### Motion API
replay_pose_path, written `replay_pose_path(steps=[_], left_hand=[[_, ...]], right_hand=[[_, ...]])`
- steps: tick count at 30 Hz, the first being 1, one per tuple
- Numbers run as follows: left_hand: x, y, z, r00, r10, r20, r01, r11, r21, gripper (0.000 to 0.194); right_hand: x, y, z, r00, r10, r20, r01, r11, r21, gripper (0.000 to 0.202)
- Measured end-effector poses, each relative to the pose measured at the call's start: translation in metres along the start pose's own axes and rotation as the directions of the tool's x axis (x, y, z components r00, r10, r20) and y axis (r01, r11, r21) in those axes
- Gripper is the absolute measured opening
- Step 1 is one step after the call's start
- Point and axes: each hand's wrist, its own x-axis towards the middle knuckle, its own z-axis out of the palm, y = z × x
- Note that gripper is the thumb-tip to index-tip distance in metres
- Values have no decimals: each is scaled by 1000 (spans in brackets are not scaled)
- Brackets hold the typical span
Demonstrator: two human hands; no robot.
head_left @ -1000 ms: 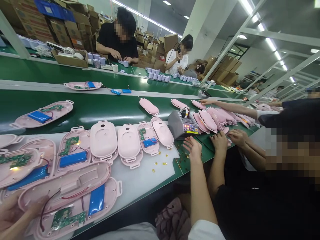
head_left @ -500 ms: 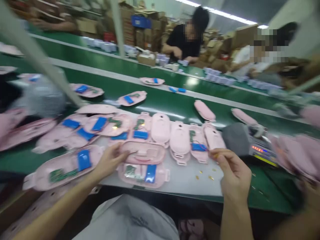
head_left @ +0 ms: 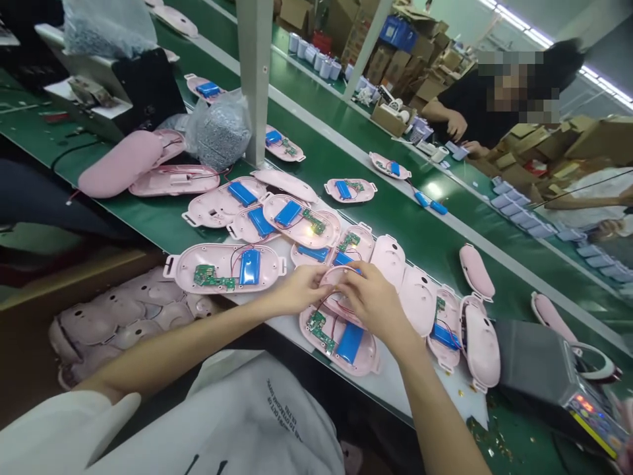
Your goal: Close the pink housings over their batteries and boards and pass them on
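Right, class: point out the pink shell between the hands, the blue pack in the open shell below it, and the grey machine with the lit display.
Pink shell (head_left: 338, 303): head view, on its uncovered part.
Blue pack (head_left: 350, 343): head view, middle of its upper face.
Grey machine (head_left: 531, 359): head view, on its casing.

Center frame: pink cover (head_left: 341, 307) mostly hidden by right hand (head_left: 373, 300); can't tell what those fingertips pinch. Left hand (head_left: 304, 290) masks its left end. Lower right: digits on gray dispenser (head_left: 539, 369) too blurred to read, gold scraps (head_left: 494, 439) too small to make out. Upper left: dark equipment (head_left: 27, 49) cropped. Right edge: white-shirted co-worker (head_left: 583, 194) cut off. Lower left: left forearm (head_left: 198, 343) blocks part of the stacked shells (head_left: 121, 313).
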Motion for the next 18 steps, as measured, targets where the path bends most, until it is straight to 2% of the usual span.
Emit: replay_pose_path(steps=[5,8,11,12,14,18], left_hand=[[-3,1,1,1000,7,1,-7,1000,-5,17],[-5,-1,1,1000,-11,-7,11,1000,-1,15],[-7,-2,0,998,-4,-64,8,998,63,19],[-7,-2,0,996,9,-89,0,994,105,20],[-7,0,-1,993,33,-110,-10,979,204,23],[-5,4,-4,993,112,-43,-94,948,303,28]], right_hand=[[6,-7,6,995,46,-94,-60,986,-152,18],[12,-3,-1,965,250,-85,-259,958,-123,33],[16,4,-14,894,447,-19,-447,895,3,36],[17,5,-17,887,461,1,-460,886,47,32],[18,6,-21,904,427,17,-426,896,129,25],[17,2,-17,931,364,-26,-346,904,250,22]])
